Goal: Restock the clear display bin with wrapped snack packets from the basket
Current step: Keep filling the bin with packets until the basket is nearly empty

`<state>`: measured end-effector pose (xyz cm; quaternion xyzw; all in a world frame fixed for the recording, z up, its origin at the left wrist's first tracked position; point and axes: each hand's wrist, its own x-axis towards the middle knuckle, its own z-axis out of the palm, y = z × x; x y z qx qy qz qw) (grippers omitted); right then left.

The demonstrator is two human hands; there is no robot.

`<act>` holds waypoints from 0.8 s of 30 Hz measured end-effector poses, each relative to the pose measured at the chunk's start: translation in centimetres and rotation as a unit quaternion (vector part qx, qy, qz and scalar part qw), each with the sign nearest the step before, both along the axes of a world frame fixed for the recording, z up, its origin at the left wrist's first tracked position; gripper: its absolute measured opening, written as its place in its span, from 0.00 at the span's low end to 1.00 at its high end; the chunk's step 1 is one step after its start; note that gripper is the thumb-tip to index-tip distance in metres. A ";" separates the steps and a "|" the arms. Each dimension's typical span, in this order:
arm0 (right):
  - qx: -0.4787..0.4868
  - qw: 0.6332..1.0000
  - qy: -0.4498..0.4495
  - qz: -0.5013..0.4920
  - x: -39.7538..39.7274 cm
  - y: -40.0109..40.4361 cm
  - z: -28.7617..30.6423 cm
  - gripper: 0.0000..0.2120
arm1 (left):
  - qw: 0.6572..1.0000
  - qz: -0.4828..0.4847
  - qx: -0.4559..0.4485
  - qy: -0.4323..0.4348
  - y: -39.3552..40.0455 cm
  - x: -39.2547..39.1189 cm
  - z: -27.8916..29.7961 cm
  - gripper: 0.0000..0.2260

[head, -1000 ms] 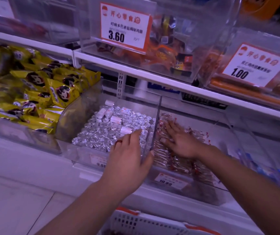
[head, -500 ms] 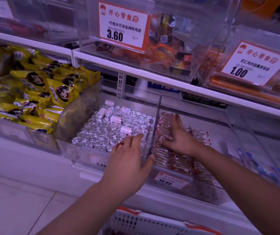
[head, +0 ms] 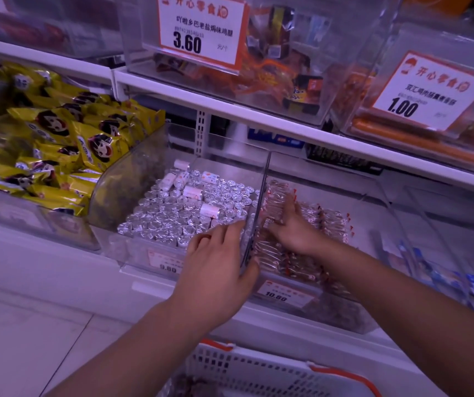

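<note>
Snack packets (head: 320, 222) lie crosswise in rows under right hand (head: 293, 227)

Yellow snack bags (head: 66, 144) heaped at left; foil-wrapped sweets (head: 178, 222) fill the neighbouring bin; price cards reading 3.60 (head: 201, 30) and 1.00 (head: 428, 91) on the upper shelf
</note>
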<state>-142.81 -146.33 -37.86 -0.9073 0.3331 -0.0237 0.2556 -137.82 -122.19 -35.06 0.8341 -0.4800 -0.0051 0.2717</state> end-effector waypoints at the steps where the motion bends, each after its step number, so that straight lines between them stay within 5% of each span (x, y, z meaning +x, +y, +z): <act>1: -0.003 1.000 -0.002 0.008 -0.4 -0.2 0.2 0.47 | 1.000 -0.006 -0.007 0.004 0.0 0.1 0.0 0.26; 7: -0.070 0.996 -0.059 -0.014 -4.4 2.3 3.8 0.47 | 0.996 -0.033 -0.069 0.038 1.3 -0.2 1.2 0.24; 11: -0.201 0.925 -0.323 -0.009 -10.4 8.7 5.3 0.22 | 0.981 -0.098 -0.163 -0.027 4.4 -0.8 0.1 0.16; 13: -0.159 0.911 -0.371 0.082 -13.4 13.9 2.7 0.14 | 0.974 -0.158 -0.150 -0.060 6.9 -1.2 -2.5 0.13; 15: -0.037 0.953 -0.258 0.154 -15.2 19.1 -2.5 0.12 | 0.978 -0.200 -0.035 -0.058 9.8 -1.3 -6.1 0.14; 17: 0.110 0.978 -0.018 0.175 -15.6 22.9 -8.5 0.14 | 0.969 -0.174 0.170 -0.041 13.1 -1.1 -10.2 0.21; 19: 0.237 0.936 0.183 0.187 -15.4 24.1 -15.3 0.10 | 0.925 -0.124 0.358 -0.021 16.4 -0.7 -13.9 0.29; 21: 0.283 0.909 0.256 0.166 -14.7 24.2 -20.8 0.09 | 0.893 -0.102 0.438 -0.001 18.6 -0.5 -16.4 0.31; 24: 0.297 0.919 0.251 0.061 -13.4 24.9 -26.2 0.22 | 0.903 -0.116 0.410 0.045 19.0 -0.3 -18.6 0.32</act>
